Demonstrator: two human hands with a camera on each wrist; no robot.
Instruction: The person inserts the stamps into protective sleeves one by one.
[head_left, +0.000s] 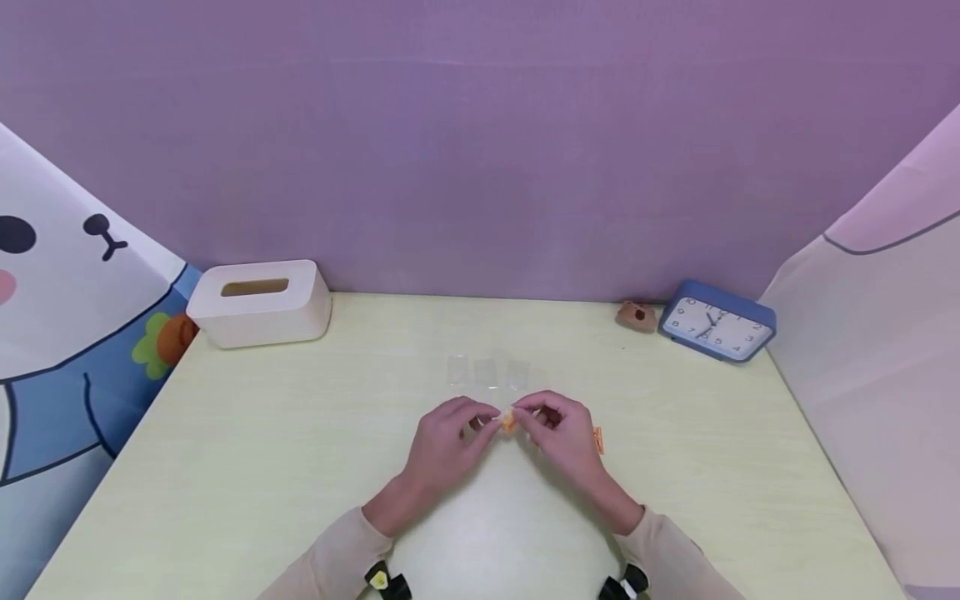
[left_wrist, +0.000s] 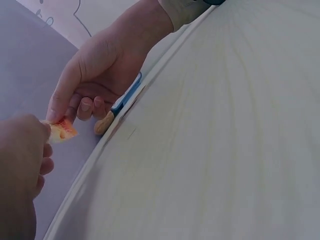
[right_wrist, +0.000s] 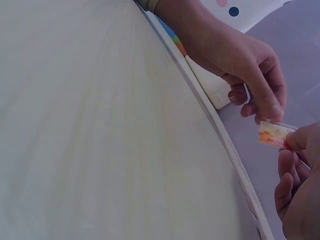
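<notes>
A small orange-printed packet [head_left: 509, 421] with a clear edge is held up between both hands over the table. My left hand [head_left: 447, 437] pinches one end of it between thumb and forefinger. From the other side, my right hand [head_left: 561, 433] grips it with thumb and fingertips. In the right wrist view the packet [right_wrist: 274, 134] shows a yellow and orange face with reddish print. Just beyond the hands lie three clear plastic squares [head_left: 486, 372] in a row. Another orange-printed piece [head_left: 598, 440] sticks out beside the right hand, partly hidden by it.
A white tissue box [head_left: 258, 304] stands at the table's back left. At the back right, a blue clock [head_left: 717, 321] leans beside a small brown figure [head_left: 637, 317]. Behind the pale table [head_left: 300, 467] rises a purple backdrop, with printed cloth at both sides.
</notes>
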